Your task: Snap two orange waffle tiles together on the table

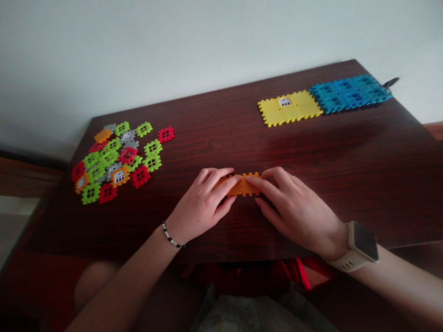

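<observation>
Orange interlocking tiles [241,186] lie on the dark wooden table [221,133] near its front edge, joined side by side. My left hand [202,205] is closed over the left orange tile, fingers curled on top of it. My right hand [294,210] pinches the right orange tile between thumb and fingers. Both hands partly hide the tiles. A beaded bracelet circles my left wrist and a beige smartwatch [358,246] sits on my right wrist.
A loose pile of green, red, orange and grey tiles [116,159] lies at the table's left. At the far right lies a flat yellow tile panel [290,107] joined to a blue panel [349,93]. A pale wall stands behind the table.
</observation>
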Motion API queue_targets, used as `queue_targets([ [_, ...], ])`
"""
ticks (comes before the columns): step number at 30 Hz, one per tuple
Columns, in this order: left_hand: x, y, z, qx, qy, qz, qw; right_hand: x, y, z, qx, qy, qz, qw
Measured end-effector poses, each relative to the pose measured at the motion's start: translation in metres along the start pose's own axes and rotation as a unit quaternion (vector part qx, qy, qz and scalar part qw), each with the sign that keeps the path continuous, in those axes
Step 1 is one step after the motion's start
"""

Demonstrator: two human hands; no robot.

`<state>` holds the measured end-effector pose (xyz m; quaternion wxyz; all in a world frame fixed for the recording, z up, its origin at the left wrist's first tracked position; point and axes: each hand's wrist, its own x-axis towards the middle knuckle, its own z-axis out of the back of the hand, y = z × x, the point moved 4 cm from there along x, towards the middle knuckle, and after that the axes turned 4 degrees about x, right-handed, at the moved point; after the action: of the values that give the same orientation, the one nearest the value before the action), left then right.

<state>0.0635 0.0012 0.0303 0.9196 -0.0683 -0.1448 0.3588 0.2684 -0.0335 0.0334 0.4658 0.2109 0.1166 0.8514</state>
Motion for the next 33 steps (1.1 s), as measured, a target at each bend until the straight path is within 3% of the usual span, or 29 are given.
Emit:
queue_targets([
  [33,0.0004,0.0,0.0,-0.002,-0.002,0.0,1.0,-0.0006,-0.0005,-0.0009,0.0,0.002,-0.006,1.0],
])
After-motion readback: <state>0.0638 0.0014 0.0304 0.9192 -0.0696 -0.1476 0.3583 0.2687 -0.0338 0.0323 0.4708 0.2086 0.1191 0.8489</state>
